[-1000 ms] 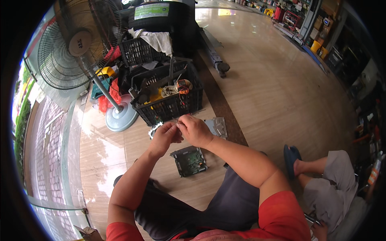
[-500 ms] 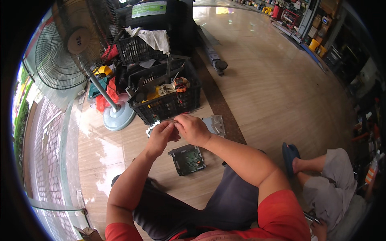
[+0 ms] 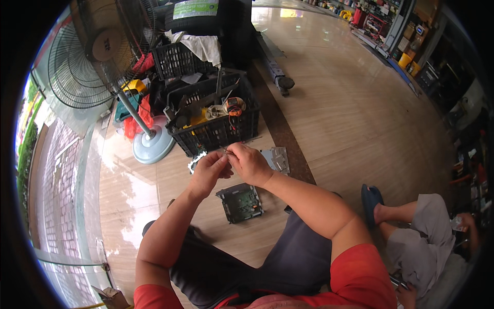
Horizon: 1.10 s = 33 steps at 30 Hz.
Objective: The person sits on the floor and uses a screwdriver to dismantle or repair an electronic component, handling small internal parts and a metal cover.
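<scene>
My left hand (image 3: 208,171) and my right hand (image 3: 250,164) meet over the floor in front of me, fingertips pinched together. Between them is a small, thin, dark piece (image 3: 225,150), too small and covered to name. Below the hands, a green circuit board in a dark open frame (image 3: 241,205) lies on the floor between my legs. Just beyond my right hand lies a grey metal plate (image 3: 278,159), partly hidden by that hand. A white jagged-edged part (image 3: 196,161) shows behind my left hand.
A black plastic crate (image 3: 216,135) of tools, with an orange meter (image 3: 235,106) on top, stands ahead. A standing fan (image 3: 105,46) is at the left. Another person sits at the right, with a blue slipper (image 3: 371,204) near my knee. A wheeled metal leg (image 3: 275,72) lies further off.
My hands stay pinched together, with only slight finger movement. The view has shifted a little. At the far right, the other person's raised hand has come into view.
</scene>
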Available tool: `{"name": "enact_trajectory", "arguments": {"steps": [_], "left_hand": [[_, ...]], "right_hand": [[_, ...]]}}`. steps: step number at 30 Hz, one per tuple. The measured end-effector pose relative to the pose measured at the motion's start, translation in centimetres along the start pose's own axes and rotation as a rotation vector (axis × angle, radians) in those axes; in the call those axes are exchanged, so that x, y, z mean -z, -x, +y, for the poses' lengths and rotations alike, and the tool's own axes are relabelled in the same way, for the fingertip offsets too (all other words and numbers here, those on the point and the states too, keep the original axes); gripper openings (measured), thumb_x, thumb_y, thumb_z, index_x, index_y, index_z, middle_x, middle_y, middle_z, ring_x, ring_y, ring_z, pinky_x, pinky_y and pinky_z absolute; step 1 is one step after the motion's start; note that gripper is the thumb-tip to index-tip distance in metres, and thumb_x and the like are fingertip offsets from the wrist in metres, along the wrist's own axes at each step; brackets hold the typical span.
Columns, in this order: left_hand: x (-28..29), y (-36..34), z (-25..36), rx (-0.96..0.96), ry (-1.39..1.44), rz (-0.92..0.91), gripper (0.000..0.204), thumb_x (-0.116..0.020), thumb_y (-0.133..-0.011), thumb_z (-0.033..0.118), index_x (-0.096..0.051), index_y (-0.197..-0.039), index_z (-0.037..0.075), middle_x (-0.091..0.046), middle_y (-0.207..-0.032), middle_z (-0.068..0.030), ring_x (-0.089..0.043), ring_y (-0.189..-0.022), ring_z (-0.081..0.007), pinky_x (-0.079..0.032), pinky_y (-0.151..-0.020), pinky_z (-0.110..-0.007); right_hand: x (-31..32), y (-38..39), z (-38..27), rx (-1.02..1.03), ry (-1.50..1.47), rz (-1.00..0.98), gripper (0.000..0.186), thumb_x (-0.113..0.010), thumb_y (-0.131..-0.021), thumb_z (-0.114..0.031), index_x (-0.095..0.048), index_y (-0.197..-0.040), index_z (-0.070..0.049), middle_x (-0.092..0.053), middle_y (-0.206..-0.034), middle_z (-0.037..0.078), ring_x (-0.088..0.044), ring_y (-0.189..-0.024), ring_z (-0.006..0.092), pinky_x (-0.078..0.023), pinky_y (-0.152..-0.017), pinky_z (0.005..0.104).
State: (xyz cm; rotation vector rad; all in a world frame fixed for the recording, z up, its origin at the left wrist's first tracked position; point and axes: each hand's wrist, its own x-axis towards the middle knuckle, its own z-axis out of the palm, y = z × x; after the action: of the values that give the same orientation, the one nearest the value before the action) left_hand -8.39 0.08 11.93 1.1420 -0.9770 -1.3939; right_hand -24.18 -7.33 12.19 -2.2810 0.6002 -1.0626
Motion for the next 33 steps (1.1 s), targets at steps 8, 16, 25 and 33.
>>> {"name": "enact_trajectory", "arguments": {"steps": [8, 16, 25, 33], "left_hand": [[0.2, 0.1, 0.1, 0.006, 0.010, 0.012, 0.019, -0.053, -0.099, 0.021, -0.058, -0.095, 0.003, -0.061, -0.080, -0.0037, -0.061, -0.071, -0.0124, -0.052, -0.067, -0.026], [-0.2, 0.2, 0.5, 0.006, -0.036, 0.016, 0.023, -0.050, -0.100, 0.026, -0.057, -0.099, 0.004, -0.062, -0.081, -0.0032, -0.058, -0.071, -0.0106, -0.048, -0.066, -0.025], [0.3, 0.1, 0.5, 0.025, 0.053, 0.020, 0.022, -0.051, -0.100, 0.023, -0.058, -0.094, 0.003, -0.061, -0.079, -0.0046, -0.062, -0.072, -0.0132, -0.052, -0.068, -0.027], [1.1, 0.4, 0.8, 0.056, 0.074, -0.102, 0.019, -0.052, -0.099, 0.022, -0.058, -0.096, 0.004, -0.065, -0.084, -0.0082, -0.064, -0.074, -0.0162, -0.052, -0.071, -0.029]], "right_hand": [[0.2, -0.1, -0.1, 0.044, -0.028, -0.032, 0.014, -0.058, -0.086, -0.004, -0.054, -0.099, -0.001, -0.063, -0.089, 0.019, -0.063, -0.082, 0.0383, -0.050, -0.068, 0.0425], [0.4, -0.1, -0.2, 0.028, -0.026, -0.051, 0.012, -0.058, -0.086, -0.008, -0.053, -0.095, -0.003, -0.063, -0.088, 0.018, -0.062, -0.083, 0.0380, -0.050, -0.068, 0.0446], [0.5, -0.1, -0.6, 0.004, -0.017, -0.071, 0.015, -0.061, -0.085, -0.009, -0.052, -0.095, -0.002, -0.063, -0.088, 0.018, -0.062, -0.083, 0.0375, -0.050, -0.068, 0.0441], [1.4, -0.3, -1.5, -0.057, -0.209, -0.070, 0.015, -0.068, -0.084, -0.009, -0.056, -0.088, 0.000, -0.063, -0.077, 0.015, -0.063, -0.070, 0.0296, -0.048, -0.061, 0.0360]]}}
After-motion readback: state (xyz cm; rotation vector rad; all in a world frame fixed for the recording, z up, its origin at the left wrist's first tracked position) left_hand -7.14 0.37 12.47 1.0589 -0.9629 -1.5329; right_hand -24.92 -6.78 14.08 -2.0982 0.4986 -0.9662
